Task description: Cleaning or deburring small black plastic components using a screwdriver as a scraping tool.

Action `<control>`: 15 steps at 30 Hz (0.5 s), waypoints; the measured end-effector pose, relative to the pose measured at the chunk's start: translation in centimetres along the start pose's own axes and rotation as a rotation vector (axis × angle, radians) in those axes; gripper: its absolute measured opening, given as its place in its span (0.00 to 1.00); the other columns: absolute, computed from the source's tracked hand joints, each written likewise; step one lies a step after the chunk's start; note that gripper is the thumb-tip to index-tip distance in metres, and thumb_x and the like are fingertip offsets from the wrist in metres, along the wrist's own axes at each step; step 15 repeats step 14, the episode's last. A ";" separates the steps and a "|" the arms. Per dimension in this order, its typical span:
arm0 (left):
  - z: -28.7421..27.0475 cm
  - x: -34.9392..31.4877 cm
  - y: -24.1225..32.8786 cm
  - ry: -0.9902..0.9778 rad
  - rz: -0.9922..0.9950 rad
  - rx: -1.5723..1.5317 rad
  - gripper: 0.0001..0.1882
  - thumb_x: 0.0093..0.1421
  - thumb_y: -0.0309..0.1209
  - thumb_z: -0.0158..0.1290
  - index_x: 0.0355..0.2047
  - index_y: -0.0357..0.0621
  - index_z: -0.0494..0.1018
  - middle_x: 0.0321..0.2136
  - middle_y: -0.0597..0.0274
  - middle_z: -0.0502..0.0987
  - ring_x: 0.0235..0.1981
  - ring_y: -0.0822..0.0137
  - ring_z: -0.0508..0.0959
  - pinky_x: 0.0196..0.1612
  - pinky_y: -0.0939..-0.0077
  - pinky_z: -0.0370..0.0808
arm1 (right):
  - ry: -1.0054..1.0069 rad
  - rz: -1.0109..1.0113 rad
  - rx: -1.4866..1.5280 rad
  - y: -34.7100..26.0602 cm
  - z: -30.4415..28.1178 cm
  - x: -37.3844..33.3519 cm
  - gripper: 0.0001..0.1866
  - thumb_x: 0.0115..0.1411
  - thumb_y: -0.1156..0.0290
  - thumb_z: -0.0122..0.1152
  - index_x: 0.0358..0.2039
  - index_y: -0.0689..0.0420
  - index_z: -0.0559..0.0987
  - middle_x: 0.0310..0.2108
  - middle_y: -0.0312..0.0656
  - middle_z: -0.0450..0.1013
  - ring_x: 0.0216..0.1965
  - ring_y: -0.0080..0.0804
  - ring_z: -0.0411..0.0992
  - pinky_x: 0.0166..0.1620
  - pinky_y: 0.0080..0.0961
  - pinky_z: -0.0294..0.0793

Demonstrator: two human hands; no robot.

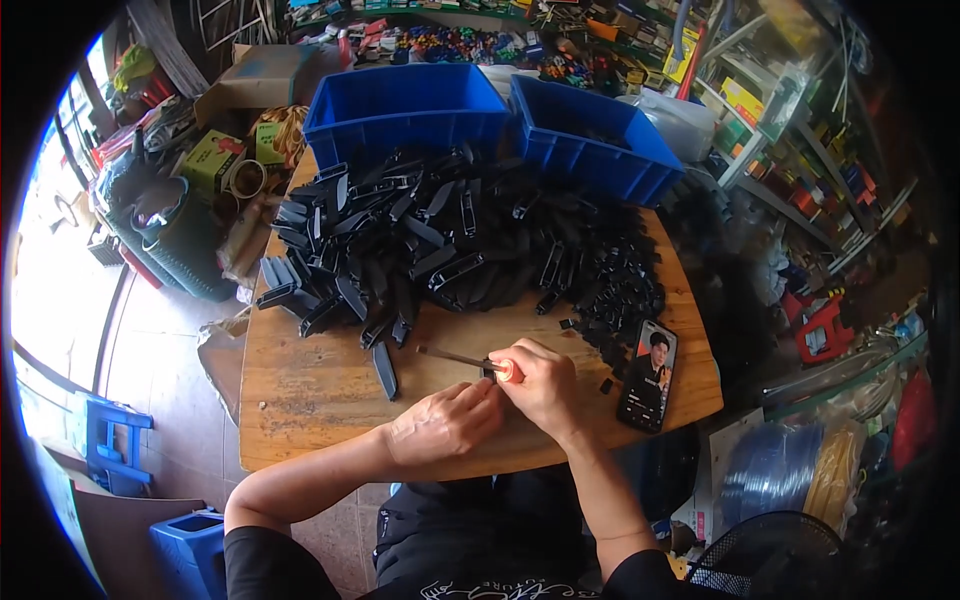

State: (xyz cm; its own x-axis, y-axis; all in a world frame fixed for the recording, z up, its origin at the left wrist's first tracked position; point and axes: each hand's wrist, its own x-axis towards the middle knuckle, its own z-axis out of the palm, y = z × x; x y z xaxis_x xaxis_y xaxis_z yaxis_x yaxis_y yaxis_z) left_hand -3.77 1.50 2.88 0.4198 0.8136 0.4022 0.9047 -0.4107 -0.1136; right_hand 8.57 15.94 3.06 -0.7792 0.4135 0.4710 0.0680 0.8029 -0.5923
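Note:
Near the front of the table, my right hand (pixel 543 388) is closed around an orange-handled tool (pixel 509 371). Its long, thin metal shaft (pixel 450 355) points left over the wood; whether it is a screwdriver cannot be made out. My left hand (pixel 452 420) is right beside it, fingers pinched on a small black plastic piece (pixel 488 370), mostly hidden by the fingers. The shaft passes close to this piece. Beyond both hands lies a large heap of long black plastic parts (pixel 440 225). One loose black part (pixel 385 371) rests just left of the shaft's tip.
Small black pieces (pixel 620 275) are heaped on the right of the wooden table (pixel 300 400). A smartphone (pixel 650 378) with a lit screen lies near the right edge. Two blue bins (pixel 405 125) stand at the back. Blue stools (pixel 190 555) are on the floor at left.

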 end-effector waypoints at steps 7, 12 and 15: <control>-0.8 -0.1 0.6 -0.247 -0.019 -0.121 0.20 0.45 0.30 0.51 0.39 0.33 0.73 0.41 0.54 0.74 0.48 0.59 0.75 0.45 0.74 0.77 | -0.242 -0.148 -0.308 -1.1 -0.5 0.6 0.07 0.46 0.76 0.64 0.28 0.58 0.78 0.26 0.43 0.73 0.28 0.42 0.74 0.32 0.34 0.75; -0.1 -0.8 0.4 -0.092 -0.005 -0.048 0.21 0.46 0.30 0.51 0.41 0.32 0.72 0.44 0.51 0.74 0.48 0.58 0.75 0.45 0.74 0.78 | -0.026 -0.011 0.221 -1.0 -2.0 3.7 0.13 0.57 0.63 0.66 0.26 0.60 0.77 0.22 0.37 0.73 0.23 0.24 0.72 0.28 0.22 0.71; -0.7 -0.4 0.4 -0.112 -0.005 -0.081 0.22 0.47 0.31 0.51 0.43 0.32 0.72 0.46 0.49 0.73 0.49 0.56 0.75 0.45 0.73 0.78 | 0.082 0.100 0.373 -1.0 -2.0 4.1 0.15 0.59 0.62 0.64 0.23 0.59 0.75 0.21 0.34 0.72 0.23 0.19 0.70 0.27 0.18 0.69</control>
